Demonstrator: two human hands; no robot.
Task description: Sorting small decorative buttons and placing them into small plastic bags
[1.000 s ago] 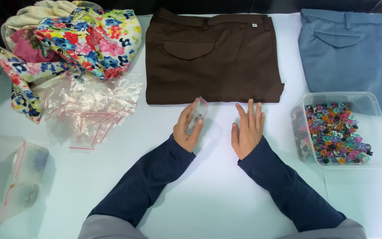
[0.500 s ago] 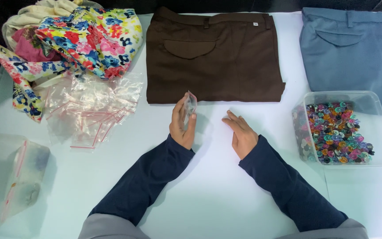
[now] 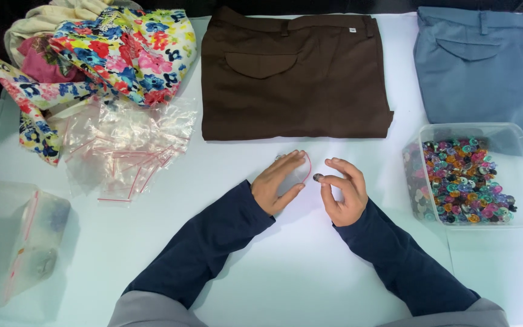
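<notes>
Lifted off the desk [image 3: 286,272] since a moment ago, the right hand [image 3: 343,191] now pinches a small dark button [image 3: 318,177] at its fingertips, beside the left hand [image 3: 279,181], which grips a small clear zip bag [image 3: 298,169] with a red seal strip. Both sit mid-desk, just below the folded brown trousers [image 3: 295,75]. Bagging appears to be the step in hand; next, the bag's mouth likely needs spreading. Its mouth faces right toward the button, long axis roughly up-down. A tub [image 3: 516,175] of coloured buttons stands to the right.
</notes>
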